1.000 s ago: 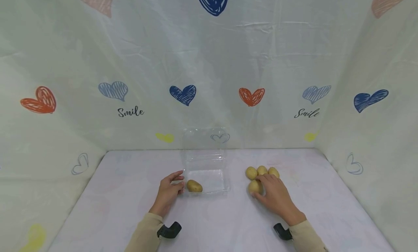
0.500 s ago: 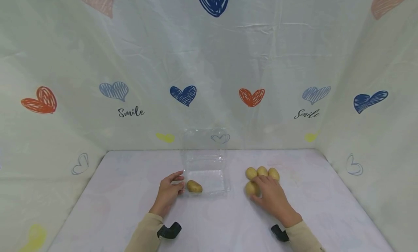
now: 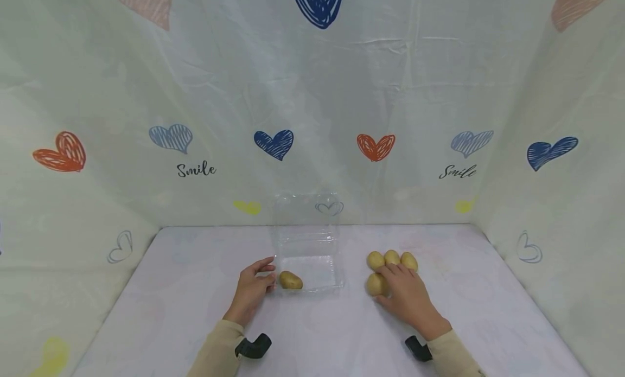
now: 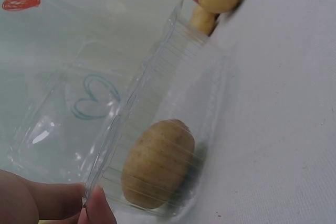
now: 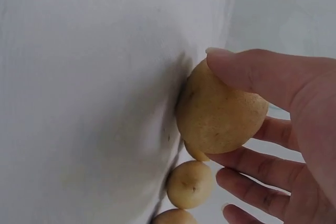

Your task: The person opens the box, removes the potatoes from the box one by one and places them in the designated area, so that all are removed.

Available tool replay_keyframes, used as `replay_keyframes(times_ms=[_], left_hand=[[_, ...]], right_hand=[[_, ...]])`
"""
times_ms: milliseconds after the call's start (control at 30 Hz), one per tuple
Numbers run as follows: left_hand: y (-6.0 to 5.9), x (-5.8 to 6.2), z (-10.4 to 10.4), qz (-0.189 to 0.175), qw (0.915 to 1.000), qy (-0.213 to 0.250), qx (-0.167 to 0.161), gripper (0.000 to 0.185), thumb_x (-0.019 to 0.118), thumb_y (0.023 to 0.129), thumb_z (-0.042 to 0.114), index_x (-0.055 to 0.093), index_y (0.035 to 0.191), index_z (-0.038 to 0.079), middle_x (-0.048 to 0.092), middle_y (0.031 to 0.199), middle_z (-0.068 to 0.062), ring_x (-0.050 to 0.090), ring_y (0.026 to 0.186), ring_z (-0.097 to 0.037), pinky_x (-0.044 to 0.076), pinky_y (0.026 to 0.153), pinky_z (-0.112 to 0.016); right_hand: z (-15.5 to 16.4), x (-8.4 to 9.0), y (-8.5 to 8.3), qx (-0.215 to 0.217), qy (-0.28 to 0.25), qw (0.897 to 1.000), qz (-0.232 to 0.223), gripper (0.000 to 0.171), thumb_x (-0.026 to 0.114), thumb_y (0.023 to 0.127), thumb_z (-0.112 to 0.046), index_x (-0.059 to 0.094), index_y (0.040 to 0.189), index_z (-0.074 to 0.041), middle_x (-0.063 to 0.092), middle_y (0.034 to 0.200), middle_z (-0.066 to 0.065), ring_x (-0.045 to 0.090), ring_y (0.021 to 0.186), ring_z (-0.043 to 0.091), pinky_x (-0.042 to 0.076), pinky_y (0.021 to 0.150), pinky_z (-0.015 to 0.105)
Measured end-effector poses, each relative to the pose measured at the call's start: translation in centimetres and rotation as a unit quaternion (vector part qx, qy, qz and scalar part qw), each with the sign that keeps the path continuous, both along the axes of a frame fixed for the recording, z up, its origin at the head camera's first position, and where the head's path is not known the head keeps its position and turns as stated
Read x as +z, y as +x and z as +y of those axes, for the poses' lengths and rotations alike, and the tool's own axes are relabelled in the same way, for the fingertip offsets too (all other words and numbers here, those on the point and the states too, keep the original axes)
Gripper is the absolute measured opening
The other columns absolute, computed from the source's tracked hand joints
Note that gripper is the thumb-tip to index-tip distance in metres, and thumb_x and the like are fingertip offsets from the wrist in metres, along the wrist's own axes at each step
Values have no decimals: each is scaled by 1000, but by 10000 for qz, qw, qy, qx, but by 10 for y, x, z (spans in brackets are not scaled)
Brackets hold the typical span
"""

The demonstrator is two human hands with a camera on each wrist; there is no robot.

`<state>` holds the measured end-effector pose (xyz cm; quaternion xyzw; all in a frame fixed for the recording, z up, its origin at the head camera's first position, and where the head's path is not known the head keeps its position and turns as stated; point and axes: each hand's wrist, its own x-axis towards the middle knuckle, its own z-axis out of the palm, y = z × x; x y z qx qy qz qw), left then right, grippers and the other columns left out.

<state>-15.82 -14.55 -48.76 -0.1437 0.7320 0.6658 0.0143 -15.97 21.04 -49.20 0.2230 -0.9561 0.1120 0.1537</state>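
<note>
A clear plastic clamshell box (image 3: 312, 257) stands open at the table's middle, with one potato (image 3: 290, 280) in its tray. My left hand (image 3: 254, 287) pinches the tray's left edge; in the left wrist view my fingertips (image 4: 58, 203) pinch the box's rim (image 4: 131, 103) beside that potato (image 4: 157, 163). My right hand (image 3: 404, 293) grips the front potato (image 3: 375, 283) of a group on the right. In the right wrist view, thumb and fingers curl round this potato (image 5: 220, 109), which sits low at the table surface. Three more potatoes (image 3: 391, 256) lie just behind it.
The box's lid (image 3: 305, 214) stands up against the heart-printed cloth backdrop (image 3: 312, 122). Cloth walls close in the white table (image 3: 195, 312) on the left, back and right.
My right hand has closed on the front potato and drawn it slightly left and toward me, away from the other three. The left hand and the box have not moved.
</note>
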Motion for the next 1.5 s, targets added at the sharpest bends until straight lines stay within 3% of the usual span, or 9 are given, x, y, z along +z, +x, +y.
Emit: replay_keyframes(times_ms=[400, 833, 1500], left_hand=[[1, -1, -1, 76, 9999, 85, -94, 47, 61, 100, -10, 54, 146, -10, 57, 130, -26, 59, 82, -14, 55, 64, -21], [0, 1, 0, -21, 10000, 21, -62, 47, 59, 100, -10, 55, 146, -8, 58, 129, -24, 60, 81, -13, 56, 66, -20], [1, 2, 0, -2, 10000, -3, -92, 47, 61, 100, -9, 54, 146, -10, 57, 130, -27, 59, 80, -13, 56, 66, -21]], right_hand=[[8, 9, -1, -301, 129, 9984, -457, 55, 95, 75, -28, 70, 118, -3, 74, 110, 13, 65, 106, 34, 55, 88, 55], [11, 9, -3, -249, 191, 9988, -363, 54, 95, 77, -32, 71, 117, -4, 75, 107, 11, 66, 99, 31, 54, 82, 52], [9, 6, -4, -288, 164, 9987, -393, 54, 90, 83, -36, 71, 122, -3, 72, 115, 12, 65, 103, 33, 54, 84, 53]])
